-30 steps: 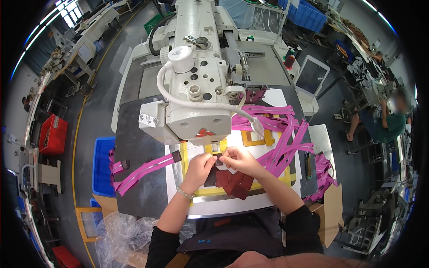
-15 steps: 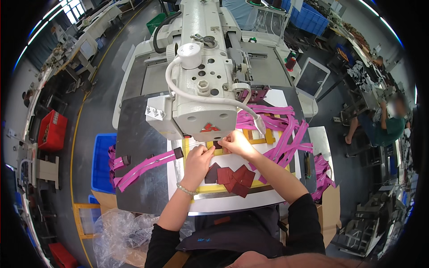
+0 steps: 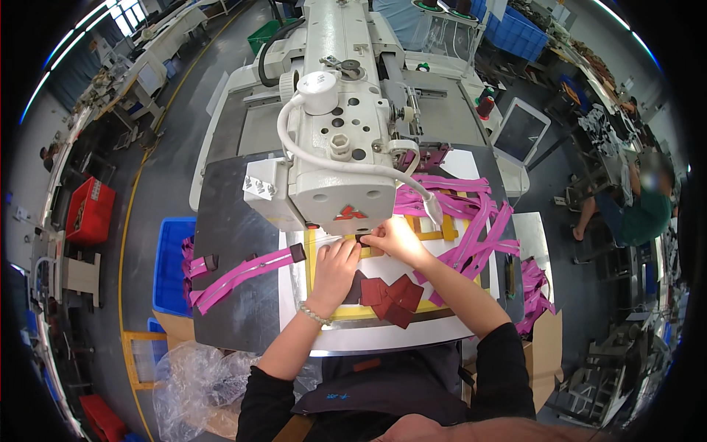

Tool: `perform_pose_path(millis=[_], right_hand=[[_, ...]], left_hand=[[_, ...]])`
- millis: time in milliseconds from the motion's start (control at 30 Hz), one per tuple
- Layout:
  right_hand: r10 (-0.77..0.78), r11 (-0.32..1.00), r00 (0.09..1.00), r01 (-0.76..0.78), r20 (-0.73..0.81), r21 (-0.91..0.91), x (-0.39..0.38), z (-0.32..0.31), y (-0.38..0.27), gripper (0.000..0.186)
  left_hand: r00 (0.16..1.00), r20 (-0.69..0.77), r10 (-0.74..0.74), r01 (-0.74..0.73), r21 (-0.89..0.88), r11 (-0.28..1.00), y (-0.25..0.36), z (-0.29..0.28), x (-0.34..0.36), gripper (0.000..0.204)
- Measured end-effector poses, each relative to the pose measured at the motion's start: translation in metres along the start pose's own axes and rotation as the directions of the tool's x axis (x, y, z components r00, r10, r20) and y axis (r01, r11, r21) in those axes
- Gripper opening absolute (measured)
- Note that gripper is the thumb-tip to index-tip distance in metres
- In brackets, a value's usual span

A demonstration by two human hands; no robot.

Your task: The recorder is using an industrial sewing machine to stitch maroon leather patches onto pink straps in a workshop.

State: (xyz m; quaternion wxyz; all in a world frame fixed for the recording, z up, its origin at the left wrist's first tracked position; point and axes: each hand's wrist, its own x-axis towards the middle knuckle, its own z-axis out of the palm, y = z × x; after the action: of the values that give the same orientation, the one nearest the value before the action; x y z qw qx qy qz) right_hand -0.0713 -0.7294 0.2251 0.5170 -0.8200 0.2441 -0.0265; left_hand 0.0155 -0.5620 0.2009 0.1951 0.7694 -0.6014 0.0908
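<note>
Under the head of a white sewing machine (image 3: 339, 188), both my hands are at a small dark patch (image 3: 363, 239) on the yellow-edged template (image 3: 311, 276). The fingers of my left hand (image 3: 336, 269) lie stretched out along the template, their tips beside the patch. My right hand (image 3: 400, 241) pinches the patch at its right side. Nearer me, several dark red square patches (image 3: 390, 298) lie in an overlapping pile, with a darker patch (image 3: 353, 289) partly under my left hand. Pink zipper strips (image 3: 471, 228) are heaped right of my right hand.
Another pink zipper strip (image 3: 247, 274) with a dark end lies at left. A blue bin (image 3: 174, 276) stands beside the table, above clear plastic wrap (image 3: 202, 387). At right are a screen (image 3: 520, 132), a cardboard box (image 3: 545, 350) and a seated person (image 3: 644, 206).
My left hand has shifted right and its fingers have straightened beside the dark patch. My right hand stays at the patch. The whole view has shifted slightly.
</note>
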Motion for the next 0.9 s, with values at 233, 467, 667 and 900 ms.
perform_pose_path(millis=[233, 467, 667, 900], right_hand=[[-0.478, 0.863, 0.874, 0.448, -0.089, -0.235, -0.014, -0.006, 0.027, 0.015], [-0.765, 0.48, 0.631, 0.691, 0.127, -0.54, -0.019, -0.017, 0.035, 0.023], [-0.758, 0.47, 0.637, 0.684, 0.142, -0.558, -0.019, -0.016, 0.033, 0.023], [-0.747, 0.44, 0.646, 0.657, 0.156, -0.612, -0.018, -0.012, 0.036, 0.022]], left_hand=[[0.998, -0.038, 0.059, -0.062, -0.098, 0.993, -0.014, 0.004, -0.002, 0.025], [0.998, -0.02, 0.062, -0.065, -0.15, 0.987, -0.019, 0.002, -0.001, 0.025], [0.997, -0.005, 0.073, -0.073, -0.176, 0.982, -0.02, -0.002, 0.002, 0.025], [0.996, 0.008, 0.09, -0.086, -0.2, 0.976, -0.022, -0.004, 0.003, 0.025]])
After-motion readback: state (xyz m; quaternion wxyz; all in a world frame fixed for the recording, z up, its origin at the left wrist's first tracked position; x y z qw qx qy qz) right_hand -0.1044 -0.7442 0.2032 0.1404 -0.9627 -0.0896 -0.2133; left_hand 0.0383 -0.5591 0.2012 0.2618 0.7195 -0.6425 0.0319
